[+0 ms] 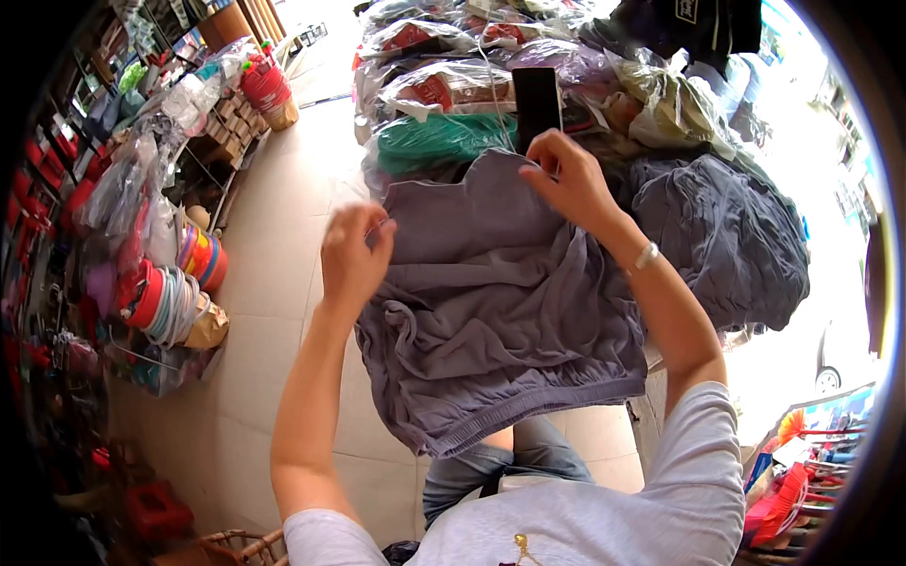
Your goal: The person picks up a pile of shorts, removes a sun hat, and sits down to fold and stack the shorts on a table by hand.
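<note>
A grey garment [491, 311] with a gathered elastic band along its near edge lies spread in front of me, above my lap. Its far part is flat, while its middle is bunched in folds. Beside its left edge is my left hand [357, 250], fingers bent and blurred, so I cannot tell whether it grips cloth. My right hand [574, 179] is at the far right corner, thumb and fingers bent with a gap between them. A dark phone [537, 104] stands just beyond that hand. To the right sits a large bundle of dark grey cloth [717, 236].
Plastic-wrapped packages [444, 90] are piled ahead, a green one [439, 141] nearest. Shelves with bagged goods, red containers [267, 90] and coiled hose [173, 307] line the left. Pale floor tiles [269, 283] run between. Red goods [783, 500] stand at lower right.
</note>
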The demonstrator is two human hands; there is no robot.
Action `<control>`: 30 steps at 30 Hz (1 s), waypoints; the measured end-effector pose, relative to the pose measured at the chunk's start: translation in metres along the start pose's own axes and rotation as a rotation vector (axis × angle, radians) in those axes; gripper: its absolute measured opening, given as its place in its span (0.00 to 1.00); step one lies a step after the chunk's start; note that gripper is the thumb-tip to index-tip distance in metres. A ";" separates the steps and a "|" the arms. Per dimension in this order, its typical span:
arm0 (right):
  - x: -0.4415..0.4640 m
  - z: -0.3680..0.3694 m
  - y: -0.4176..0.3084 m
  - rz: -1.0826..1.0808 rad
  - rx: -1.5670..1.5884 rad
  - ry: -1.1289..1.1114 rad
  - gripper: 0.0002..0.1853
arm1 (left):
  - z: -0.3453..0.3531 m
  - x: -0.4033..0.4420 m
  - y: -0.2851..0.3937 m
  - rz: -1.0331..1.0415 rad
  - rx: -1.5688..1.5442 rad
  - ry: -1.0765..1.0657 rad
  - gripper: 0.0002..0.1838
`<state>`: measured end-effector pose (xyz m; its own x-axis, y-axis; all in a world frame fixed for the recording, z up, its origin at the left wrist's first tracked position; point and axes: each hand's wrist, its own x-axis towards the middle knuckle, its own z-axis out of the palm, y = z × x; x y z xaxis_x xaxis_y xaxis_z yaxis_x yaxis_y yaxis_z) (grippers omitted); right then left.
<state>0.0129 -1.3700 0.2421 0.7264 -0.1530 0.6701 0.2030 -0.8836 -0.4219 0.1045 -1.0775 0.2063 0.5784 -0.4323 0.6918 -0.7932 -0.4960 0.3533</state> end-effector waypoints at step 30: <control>-0.049 0.005 0.018 0.067 0.088 -0.356 0.17 | 0.026 -0.058 0.025 0.118 0.266 -0.397 0.21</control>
<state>-0.0163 -1.3762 0.1988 0.9196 -0.0321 0.3916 0.1918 -0.8331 -0.5188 0.0563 -1.0848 0.1585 0.5565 -0.7249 0.4059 -0.8115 -0.5791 0.0784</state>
